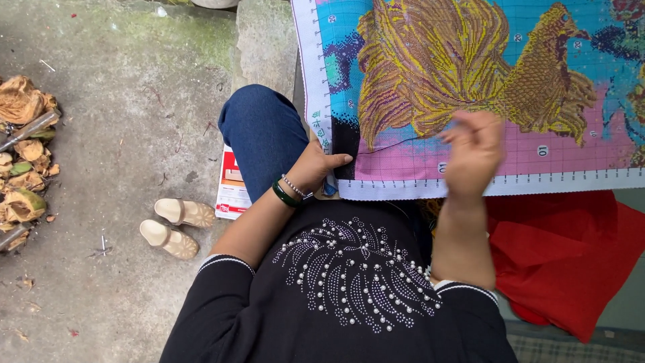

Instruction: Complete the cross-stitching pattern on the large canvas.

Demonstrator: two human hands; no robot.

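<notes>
A large cross-stitch canvas (537, 154) with a gold fish on blue and pink ground lies across my lap. My left hand (316, 167) grips its lower left corner, thumb on top of the cloth, a green bangle and a bead bracelet on the wrist. My right hand (474, 151) is blurred over the pink part near the lower edge, fingers pinched together. A dark thread (390, 144) runs across the canvas from near the left thumb toward the right hand. I cannot make out a needle.
A red cloth (564, 255) lies under the canvas at right. A printed paper packet (232, 188) lies by my knee. Two beige shoes (176, 225) stand on the concrete floor. Dry husks and scraps (23, 154) are piled at the left edge.
</notes>
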